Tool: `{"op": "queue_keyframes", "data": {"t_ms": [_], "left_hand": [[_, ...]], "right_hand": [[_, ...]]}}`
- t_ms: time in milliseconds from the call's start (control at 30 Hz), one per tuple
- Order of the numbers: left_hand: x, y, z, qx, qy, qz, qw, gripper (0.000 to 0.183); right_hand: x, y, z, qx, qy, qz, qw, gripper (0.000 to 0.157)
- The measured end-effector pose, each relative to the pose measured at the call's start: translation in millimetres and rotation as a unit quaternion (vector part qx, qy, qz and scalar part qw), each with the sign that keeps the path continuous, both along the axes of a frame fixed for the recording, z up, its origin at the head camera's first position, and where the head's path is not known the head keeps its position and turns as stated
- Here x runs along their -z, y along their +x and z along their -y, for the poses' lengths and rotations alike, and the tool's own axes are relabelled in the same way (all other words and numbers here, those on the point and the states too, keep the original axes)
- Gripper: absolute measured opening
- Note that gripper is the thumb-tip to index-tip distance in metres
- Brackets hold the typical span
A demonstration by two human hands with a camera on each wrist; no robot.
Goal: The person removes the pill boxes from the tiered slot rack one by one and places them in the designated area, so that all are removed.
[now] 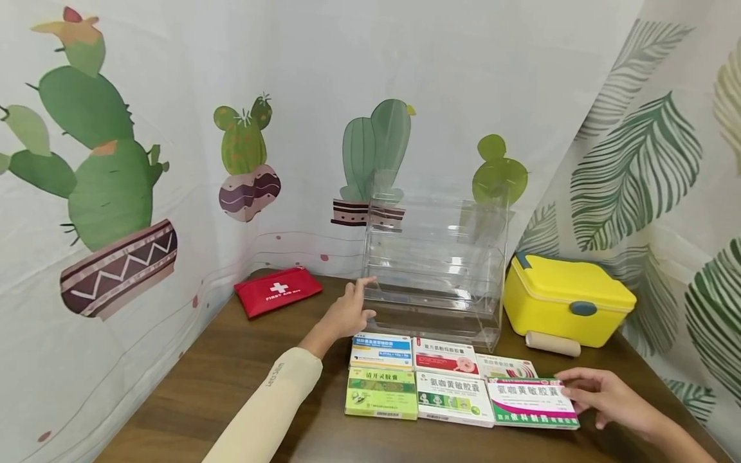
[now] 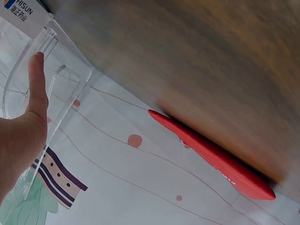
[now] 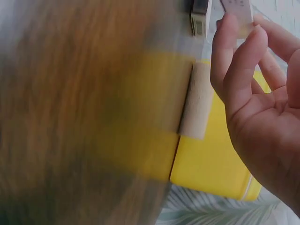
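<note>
A clear stepped plastic display stand (image 1: pixel 434 276) stands at the back of the table. My left hand (image 1: pixel 349 310) is at its left side, with one finger stretched out along the clear edge in the left wrist view. In front of the stand, several medicine boxes lie in two rows, among them a green box (image 1: pixel 382 393) and a red-and-white box (image 1: pixel 446 357). At the right end of the front row, my right hand (image 1: pixel 608 399) pinches the edge of a white, purple and green medicine box (image 1: pixel 532 402). That box partly covers the one behind it.
A yellow case (image 1: pixel 567 296) with a blue latch stands to the right of the stand. A beige cylinder (image 1: pixel 552 343) lies against its front. Far left on the wooden table (image 1: pixel 231 379) lies a red first aid pouch (image 1: pixel 278 291). A printed curtain hangs behind.
</note>
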State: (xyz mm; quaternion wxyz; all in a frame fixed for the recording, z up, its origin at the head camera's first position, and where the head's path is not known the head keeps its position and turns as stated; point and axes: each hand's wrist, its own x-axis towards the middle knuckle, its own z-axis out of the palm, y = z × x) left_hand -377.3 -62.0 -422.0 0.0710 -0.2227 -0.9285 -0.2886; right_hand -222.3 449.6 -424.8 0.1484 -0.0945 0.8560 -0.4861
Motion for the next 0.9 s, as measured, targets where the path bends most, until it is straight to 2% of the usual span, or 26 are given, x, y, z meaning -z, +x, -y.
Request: {"op": "queue_keyframes", "data": {"t_ms": [133, 333, 467, 567, 667, 767, 900], "left_hand": [[0.2, -0.5, 0, -0.003, -0.001, 0.004, 1.0, 0.078], [-0.6, -2.6, -3, -0.015, -0.007, 0.004, 0.9999, 0.078], [-4.3, -0.4, -4, -0.02, -0.018, 0.015, 0.9995, 0.079], [-6.7, 4.4, -4, -0.022, -0.033, 0.022, 0.999, 0.079], [-8.4, 9.0, -2, -0.029, -0.053, 0.016, 0.9981, 0.081], [-11.0, 12.3, -3, -0.04, -0.071, -0.008, 0.9967, 0.081], [-19.8, 14.6, -6, -0.069, -0.09, -0.047, 0.9924, 0.077]], "right_hand": [[-0.7, -2.8, 8, -0.007, 0.006, 0.013, 1.0, 0.049], [-3.2, -2.5, 9, 0.014, 0.004, 0.005, 1.0, 0.051], [-5.7, -1.1, 17, 0.037, 0.016, -0.034, 0.999, 0.05], [-7.0, -1.3, 30, 0.062, 0.03, -0.081, 0.994, 0.047], [-9.8, -6.4, 50, 0.1, 0.042, -0.137, 0.985, 0.044], [-16.6, -14.2, 70, 0.123, 0.044, -0.213, 0.968, 0.043], [-32.7, -27.3, 100, 0.133, 0.046, -0.304, 0.942, 0.06]]}}
